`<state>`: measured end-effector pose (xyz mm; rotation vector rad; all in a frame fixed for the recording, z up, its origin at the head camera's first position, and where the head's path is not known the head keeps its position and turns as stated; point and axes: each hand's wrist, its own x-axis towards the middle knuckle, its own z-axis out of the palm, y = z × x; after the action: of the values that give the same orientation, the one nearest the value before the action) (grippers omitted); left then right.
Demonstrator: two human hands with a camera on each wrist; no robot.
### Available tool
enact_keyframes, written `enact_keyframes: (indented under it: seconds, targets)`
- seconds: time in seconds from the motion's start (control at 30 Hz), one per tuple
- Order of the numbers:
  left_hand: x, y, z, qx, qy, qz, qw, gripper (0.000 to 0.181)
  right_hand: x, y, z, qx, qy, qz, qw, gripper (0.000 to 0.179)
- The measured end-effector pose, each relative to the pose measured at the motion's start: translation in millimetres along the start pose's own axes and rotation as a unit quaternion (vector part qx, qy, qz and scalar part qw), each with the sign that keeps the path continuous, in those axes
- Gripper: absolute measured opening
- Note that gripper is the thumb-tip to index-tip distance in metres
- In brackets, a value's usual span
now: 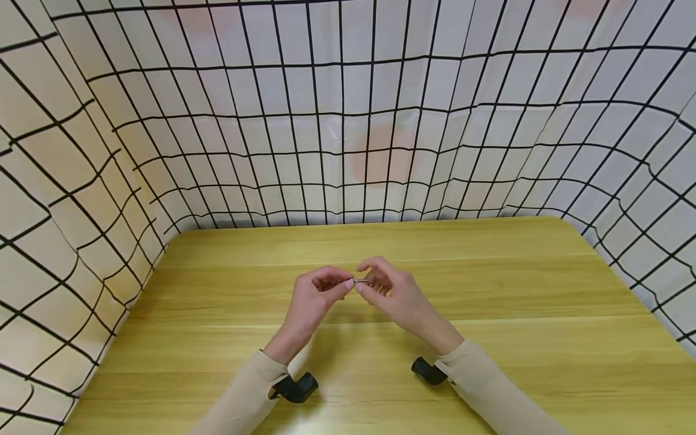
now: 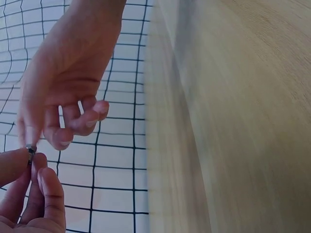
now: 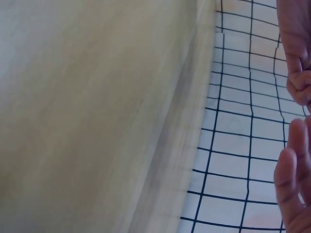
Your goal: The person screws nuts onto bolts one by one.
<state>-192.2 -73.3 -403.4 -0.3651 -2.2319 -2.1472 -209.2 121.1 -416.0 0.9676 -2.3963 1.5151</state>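
Near the middle of the table, my left hand (image 1: 311, 297) pinches a small metal piece (image 1: 356, 280) between thumb and forefinger. A thin shaft sticks out from it to the right. The left wrist view shows the piece (image 2: 31, 148) as shiny and nut-like, at the fingertips of my left hand (image 2: 34, 199). My right hand (image 1: 399, 297) is close beside it, thumb tip right at the piece and forefinger raised apart from the thumb. Its other fingers bend loosely. In the right wrist view, both hands show only partly at the right edge, and the metal piece is out of sight.
The wooden table (image 1: 217, 314) stretches beneath both hands. White sheeting with a black grid (image 1: 326, 133) stands behind it and along both sides. A black wrist camera (image 1: 296, 386) is on the left sleeve, and another black camera (image 1: 429, 371) on the right.
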Motion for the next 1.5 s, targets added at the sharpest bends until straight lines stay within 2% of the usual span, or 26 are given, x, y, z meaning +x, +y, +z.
enact_keyframes:
  seconds: [0.13,0.23,0.43,0.63,0.8,0.87,1.07,1.2,1.4,1.5]
  targets:
    - [0.6,-0.1,0.0,-0.004,0.003,0.003,1.0000,0.013,0.5,1.7,0.2,-0.014,0.007,-0.031,0.9994,0.022]
    - [0.7,0.1,0.2,-0.006,0.002,0.002,1.0000,0.013,0.9,1.2,-0.1,-0.020,0.011,-0.038,0.9990,0.020]
    - [0.3,0.8,0.6,-0.001,-0.001,-0.003,1.0000,0.011,-0.4,-1.9,-0.8,-0.007,0.003,-0.015,0.9999,0.006]
    - [-0.3,1.5,1.4,0.007,-0.006,-0.004,0.9999,0.009,-0.8,-3.3,-0.1,0.016,-0.005,0.016,0.9997,0.011]
    - [-0.6,-0.3,1.6,0.007,-0.003,-0.010,0.9999,0.008,-0.8,-2.7,1.0,0.017,-0.004,0.024,0.9995,0.008]
    - [-0.5,-0.8,1.7,0.006,-0.001,-0.012,0.9999,0.009,-1.5,-1.9,1.2,0.013,-0.002,0.021,0.9997,0.006]
    - [0.0,-1.2,1.1,0.000,0.006,-0.008,0.9999,0.012,-3.0,0.6,1.1,0.001,0.010,-0.019,0.9998,0.019]
    - [-0.2,-0.7,0.9,-0.001,0.005,-0.008,1.0000,0.010,-2.6,-0.2,1.1,0.006,0.011,-0.032,0.9994,0.017]
    - [-1.1,1.2,1.6,-0.002,-0.004,-0.012,0.9999,0.009,-3.1,-5.3,1.4,0.017,0.002,-0.002,0.9999,0.007]
    - [-1.1,1.1,2.3,-0.002,-0.011,-0.012,0.9999,0.009,-3.7,-5.3,1.7,0.028,0.000,0.010,0.9996,0.009]
